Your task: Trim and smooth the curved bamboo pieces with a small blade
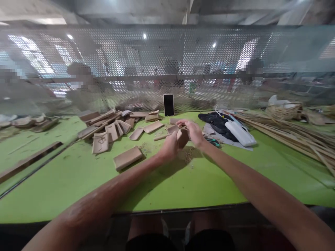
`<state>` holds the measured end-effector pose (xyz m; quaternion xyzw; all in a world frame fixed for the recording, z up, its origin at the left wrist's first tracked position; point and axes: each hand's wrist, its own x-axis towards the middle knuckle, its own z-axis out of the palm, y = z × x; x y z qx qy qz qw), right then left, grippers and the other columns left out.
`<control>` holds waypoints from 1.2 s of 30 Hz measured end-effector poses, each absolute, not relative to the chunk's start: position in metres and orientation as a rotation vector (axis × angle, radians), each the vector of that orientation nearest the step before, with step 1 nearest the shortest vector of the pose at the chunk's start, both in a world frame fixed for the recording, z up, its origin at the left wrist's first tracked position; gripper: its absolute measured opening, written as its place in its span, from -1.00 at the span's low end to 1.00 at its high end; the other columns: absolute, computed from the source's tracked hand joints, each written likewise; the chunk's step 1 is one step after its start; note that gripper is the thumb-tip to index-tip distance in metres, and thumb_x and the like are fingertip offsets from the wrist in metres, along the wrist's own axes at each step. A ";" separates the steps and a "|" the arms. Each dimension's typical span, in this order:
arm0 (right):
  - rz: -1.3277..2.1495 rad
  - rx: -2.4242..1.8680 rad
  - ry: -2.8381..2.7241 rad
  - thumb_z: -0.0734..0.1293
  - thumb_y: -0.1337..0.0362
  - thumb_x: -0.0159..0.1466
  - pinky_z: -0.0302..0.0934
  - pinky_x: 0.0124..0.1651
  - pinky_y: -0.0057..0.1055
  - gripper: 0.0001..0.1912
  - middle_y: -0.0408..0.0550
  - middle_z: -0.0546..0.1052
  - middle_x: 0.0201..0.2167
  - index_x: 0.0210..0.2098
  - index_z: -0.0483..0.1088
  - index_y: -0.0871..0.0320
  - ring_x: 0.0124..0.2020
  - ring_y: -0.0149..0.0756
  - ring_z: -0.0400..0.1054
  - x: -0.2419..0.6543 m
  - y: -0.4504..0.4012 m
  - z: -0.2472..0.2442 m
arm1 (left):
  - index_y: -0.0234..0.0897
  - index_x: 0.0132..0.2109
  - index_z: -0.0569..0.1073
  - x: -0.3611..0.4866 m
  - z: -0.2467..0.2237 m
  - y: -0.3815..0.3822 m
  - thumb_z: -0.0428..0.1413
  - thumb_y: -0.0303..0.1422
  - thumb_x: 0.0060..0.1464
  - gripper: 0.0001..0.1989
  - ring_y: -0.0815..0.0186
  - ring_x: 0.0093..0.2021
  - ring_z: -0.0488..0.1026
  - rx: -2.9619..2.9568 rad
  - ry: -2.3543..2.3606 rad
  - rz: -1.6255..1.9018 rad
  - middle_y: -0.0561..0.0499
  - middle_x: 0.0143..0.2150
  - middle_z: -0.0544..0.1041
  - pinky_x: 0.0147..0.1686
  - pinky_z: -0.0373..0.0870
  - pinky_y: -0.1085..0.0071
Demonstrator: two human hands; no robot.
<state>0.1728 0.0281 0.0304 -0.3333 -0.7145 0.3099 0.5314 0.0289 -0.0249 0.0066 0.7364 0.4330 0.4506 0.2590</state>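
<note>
Over the middle of the green table, my left hand [169, 145] grips a short, tan, curved bamboo piece [183, 138], tilted up on end. My right hand [194, 131] is at its upper right side, fingers bent over the top end; whether a small tool sits in those fingers is hidden. Crumbs and shavings [188, 155] lie on the table just below. A similar bamboo piece [128, 158] rests alone to the left of my left forearm. Behind my hands lie further loose pieces [153, 127]. Teal-handled scissors or pliers [213, 142] lie beside my right wrist, partly covered.
A pile of bamboo pieces [111, 130] spreads at the back left. Dark cloth [216, 122] and a white pouch-like object [240, 133] lie right of centre. Long thin strips [285, 130] cover the right side. A phone-like device [169, 105] stands before the perforated screen [146, 55].
</note>
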 end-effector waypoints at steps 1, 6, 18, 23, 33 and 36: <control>0.730 -0.785 -1.711 0.10 0.12 0.29 0.22 0.02 -0.21 -0.62 0.00 0.56 -0.20 -0.27 0.51 0.10 -0.11 -0.18 0.39 0.173 0.028 0.031 | -0.36 -0.03 0.45 0.029 0.008 -0.026 0.11 -0.50 0.07 -0.73 0.15 -0.21 0.53 2.013 1.181 1.209 -0.20 -0.13 0.60 -0.28 0.46 0.27; 0.755 -0.822 -1.690 0.12 0.14 0.25 0.22 0.06 -0.21 -0.65 0.00 0.57 -0.26 -0.34 0.50 0.10 -0.12 -0.17 0.39 0.172 0.027 0.031 | -0.37 -0.02 0.45 0.027 0.009 -0.026 0.09 -0.52 0.06 -0.70 0.13 -0.19 0.54 2.049 1.300 1.165 -0.21 -0.12 0.62 -0.23 0.50 0.23; 0.854 -0.808 -1.631 0.12 0.17 0.26 0.24 0.08 -0.19 -0.65 -0.02 0.58 -0.21 -0.32 0.52 0.09 -0.10 -0.17 0.41 0.171 0.025 0.032 | -0.33 -0.01 0.45 0.025 0.006 -0.022 0.11 -0.49 0.04 -0.68 0.16 -0.19 0.54 2.041 1.230 1.208 -0.16 -0.13 0.63 -0.19 0.50 0.24; 0.928 -0.839 -1.572 0.11 0.17 0.25 0.25 0.08 -0.21 -0.64 -0.02 0.60 -0.16 -0.31 0.52 0.09 -0.07 -0.17 0.43 0.168 0.023 0.027 | -0.33 -0.02 0.45 0.025 0.008 -0.025 0.10 -0.52 0.03 -0.68 0.14 -0.15 0.55 2.050 1.214 1.210 -0.18 -0.10 0.64 -0.15 0.49 0.23; 1.091 -0.659 -1.467 0.09 0.10 0.31 0.21 -0.36 -0.33 -0.61 0.02 0.55 -0.09 -0.12 0.47 0.08 -0.32 -0.27 0.36 0.197 0.032 0.061 | -0.32 -0.08 0.48 0.024 0.005 -0.021 -0.03 -0.49 0.16 -0.75 0.16 -0.21 0.53 2.072 1.221 1.151 -0.13 -0.19 0.62 -0.15 0.49 0.18; 1.117 -0.678 -1.443 0.08 0.11 0.33 0.16 -0.43 -0.35 -0.59 0.03 0.53 -0.09 -0.08 0.46 0.10 -0.35 -0.29 0.34 0.206 0.036 0.065 | -0.30 -0.08 0.49 0.022 0.002 -0.019 -0.01 -0.43 0.20 -0.78 0.16 -0.19 0.52 2.090 1.162 1.163 -0.11 -0.21 0.62 -0.10 0.48 0.17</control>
